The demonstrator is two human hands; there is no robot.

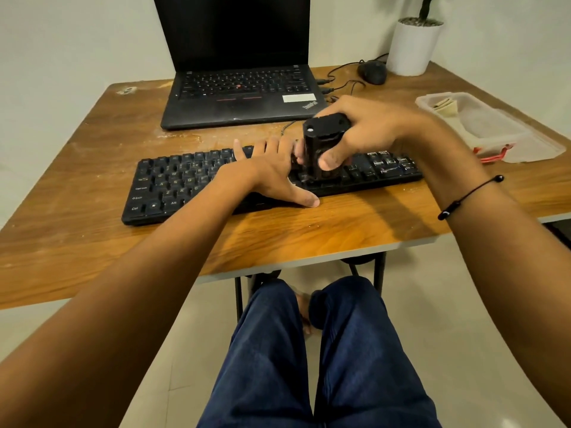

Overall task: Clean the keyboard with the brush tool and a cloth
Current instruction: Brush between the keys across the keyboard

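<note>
A black keyboard [173,186] lies across the wooden table [92,242]. My right hand [370,128] grips a black brush tool [318,146] that stands upright, its lower end down on the keys right of the keyboard's middle. My left hand [272,174] rests flat on the keyboard's middle, fingers straight and thumb at the front edge. A beige cloth [446,108] lies folded in a clear plastic box [509,140] at the right.
A black open laptop [241,97] sits behind the keyboard. A black mouse [372,72] with its cable and a white plant pot [412,47] stand at the back right. My knees in blue trousers are below the table's front edge.
</note>
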